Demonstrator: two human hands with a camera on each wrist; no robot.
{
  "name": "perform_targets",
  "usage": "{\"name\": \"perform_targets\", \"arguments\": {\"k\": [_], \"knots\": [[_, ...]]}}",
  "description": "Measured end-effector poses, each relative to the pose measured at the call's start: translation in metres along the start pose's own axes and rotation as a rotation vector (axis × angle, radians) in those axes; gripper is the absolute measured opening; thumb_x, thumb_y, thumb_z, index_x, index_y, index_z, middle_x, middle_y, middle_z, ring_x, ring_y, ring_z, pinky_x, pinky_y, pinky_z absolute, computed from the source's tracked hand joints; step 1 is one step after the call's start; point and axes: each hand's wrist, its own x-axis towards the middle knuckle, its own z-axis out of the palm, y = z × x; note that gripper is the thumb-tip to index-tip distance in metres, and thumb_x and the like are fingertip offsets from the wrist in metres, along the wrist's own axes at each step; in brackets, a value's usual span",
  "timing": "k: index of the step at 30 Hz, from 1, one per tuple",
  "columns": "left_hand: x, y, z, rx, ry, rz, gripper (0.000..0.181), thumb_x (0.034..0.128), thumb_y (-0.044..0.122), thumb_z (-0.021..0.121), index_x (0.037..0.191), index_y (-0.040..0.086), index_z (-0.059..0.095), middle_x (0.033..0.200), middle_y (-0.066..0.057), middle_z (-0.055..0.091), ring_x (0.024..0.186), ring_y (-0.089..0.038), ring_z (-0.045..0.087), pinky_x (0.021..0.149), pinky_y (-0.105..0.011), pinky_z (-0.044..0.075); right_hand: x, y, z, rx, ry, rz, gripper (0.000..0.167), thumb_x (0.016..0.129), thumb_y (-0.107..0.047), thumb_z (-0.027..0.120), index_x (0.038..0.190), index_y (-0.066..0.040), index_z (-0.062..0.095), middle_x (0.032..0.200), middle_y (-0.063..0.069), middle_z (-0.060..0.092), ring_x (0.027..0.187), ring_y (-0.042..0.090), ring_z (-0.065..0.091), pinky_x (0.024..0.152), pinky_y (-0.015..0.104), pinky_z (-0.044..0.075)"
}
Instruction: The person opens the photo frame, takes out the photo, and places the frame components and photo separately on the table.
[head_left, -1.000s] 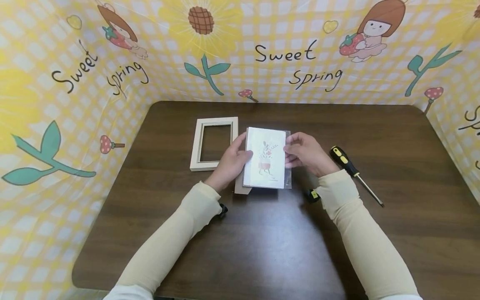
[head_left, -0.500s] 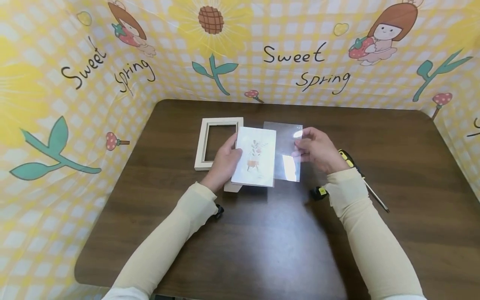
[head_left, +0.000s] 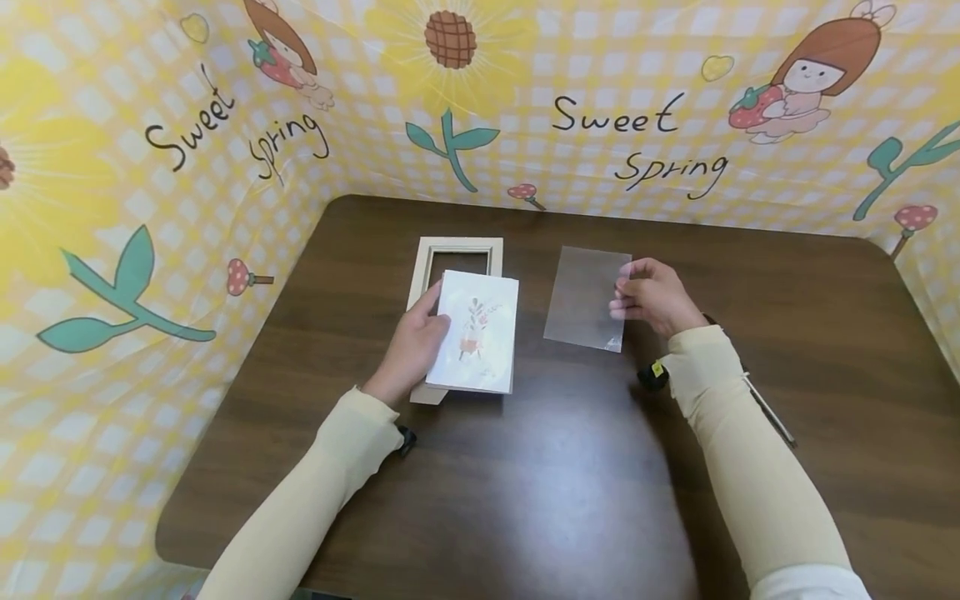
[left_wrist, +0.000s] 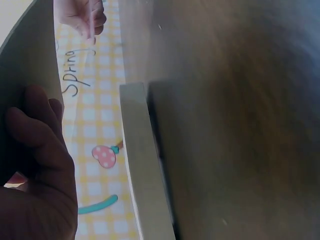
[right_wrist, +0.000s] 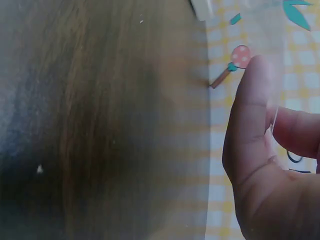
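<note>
My left hand [head_left: 411,346] grips a white picture card [head_left: 476,333] by its left edge, thumb on the front. The card bears a drawing of a potted plant and is held above the table. A pale corner of another piece [head_left: 426,395] pokes out below it; the rest is hidden. To the right, my right hand [head_left: 660,297] pinches a clear plastic sheet [head_left: 585,296] between thumb and fingers, apart from the card. In the right wrist view the thumb [right_wrist: 248,115] presses on the sheet's edge. Behind the card, the cream picture frame [head_left: 417,275] lies partly covered.
A screwdriver [head_left: 771,410] lies right, mostly covered by the right forearm. Black straps with small devices sit at the wrists, one with a yellow mark [head_left: 657,370]. The brown wooden table [head_left: 570,500] ends at a patterned yellow cloth wall [head_left: 645,50].
The clear sheet has come away from the card, drawn rightward by my right hand. My left hand and the card have moved left and slightly nearer, over the frame. The view has swung left.
</note>
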Motion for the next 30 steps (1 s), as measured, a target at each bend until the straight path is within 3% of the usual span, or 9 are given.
{"name": "perform_targets", "arguments": {"k": [6,10,12,15,19,23,25,28,30], "knots": [[-0.004,-0.004,-0.005,-0.005,-0.001,-0.003,0.058,0.104,0.01,0.039,0.161,0.01,0.027,0.158,-0.012,0.037,0.118,-0.027,0.054,0.104,-0.043,0.04,0.014,0.002,0.01,-0.065,0.013,0.032,0.028,0.102,0.002,0.052,0.128,0.005,0.039,0.096,0.015,0.056,0.067,0.017,0.067,0.07,0.034,0.059],[-0.005,-0.005,-0.006,-0.014,-0.002,0.002,0.058,0.1039,0.01,0.04,0.161,0.01,0.027,0.158,-0.012,0.037,0.116,-0.028,0.056,0.103,-0.043,0.041,0.023,0.005,0.018,-0.143,0.021,0.021,0.026,0.102,0.003,0.053,0.124,0.008,0.041,0.088,0.016,0.058,0.061,0.019,0.067,0.065,0.034,0.059],[-0.005,-0.005,-0.007,-0.019,-0.003,0.002,0.058,0.1038,0.009,0.04,0.161,0.01,0.028,0.158,-0.012,0.038,0.113,-0.029,0.057,0.101,-0.043,0.043,0.026,0.007,0.021,-0.239,0.035,0.006,0.023,0.101,0.0,0.055,0.12,0.008,0.044,0.087,0.018,0.06,0.06,0.02,0.067,0.063,0.035,0.059],[-0.005,-0.005,-0.008,-0.02,-0.003,-0.004,0.058,0.1039,0.009,0.039,0.161,0.011,0.027,0.158,-0.011,0.037,0.113,-0.028,0.057,0.1,-0.043,0.043,0.028,0.007,0.025,-0.465,0.053,-0.019,0.023,0.1,-0.006,0.058,0.115,0.009,0.048,0.084,0.019,0.063,0.058,0.019,0.066,0.059,0.034,0.059],[-0.005,-0.003,-0.007,-0.006,-0.007,-0.01,0.058,0.1043,0.01,0.039,0.161,0.012,0.026,0.16,-0.01,0.035,0.113,-0.027,0.056,0.1,-0.042,0.043,0.027,0.006,0.025,-0.755,0.057,-0.07,0.022,0.099,-0.015,0.06,0.101,0.007,0.057,0.065,0.011,0.062,0.052,0.017,0.062,0.053,0.033,0.056],[-0.005,-0.004,-0.007,-0.006,-0.005,-0.02,0.058,0.1045,0.011,0.039,0.161,0.012,0.026,0.157,-0.012,0.039,0.107,-0.029,0.06,0.095,-0.043,0.046,0.03,0.009,0.028,-0.923,0.068,-0.128,0.029,0.1,-0.02,0.062,0.08,0.0,0.059,0.059,0.01,0.06,0.053,0.022,0.062,0.056,0.037,0.053],[-0.005,-0.003,-0.008,-0.005,-0.004,-0.02,0.058,0.1046,0.011,0.039,0.161,0.011,0.025,0.157,-0.013,0.039,0.105,-0.029,0.061,0.093,-0.044,0.047,0.03,0.009,0.03,-1.02,0.088,-0.173,0.03,0.099,-0.023,0.063,0.084,0.002,0.058,0.066,0.013,0.062,0.06,0.029,0.063,0.06,0.043,0.052],[-0.006,-0.003,-0.009,-0.001,-0.004,-0.013,0.058,0.1047,0.011,0.039,0.161,0.011,0.025,0.157,-0.012,0.039,0.107,-0.028,0.06,0.095,-0.043,0.046,0.028,0.01,0.034,-1.179,0.104,-0.275,0.035,0.098,-0.027,0.065,0.106,0.006,0.056,0.085,0.021,0.063,0.077,0.039,0.064,0.068,0.053,0.051],[-0.006,-0.003,-0.01,-0.001,-0.003,-0.008,0.058,0.105,0.012,0.039,0.161,0.011,0.025,0.156,-0.013,0.04,0.107,-0.028,0.061,0.094,-0.043,0.046,0.026,0.01,0.037,-1.266,0.067,-0.356,0.047,0.097,-0.033,0.066,0.122,0.005,0.053,0.101,0.025,0.061,0.093,0.045,0.061,0.075,0.058,0.05]]}}
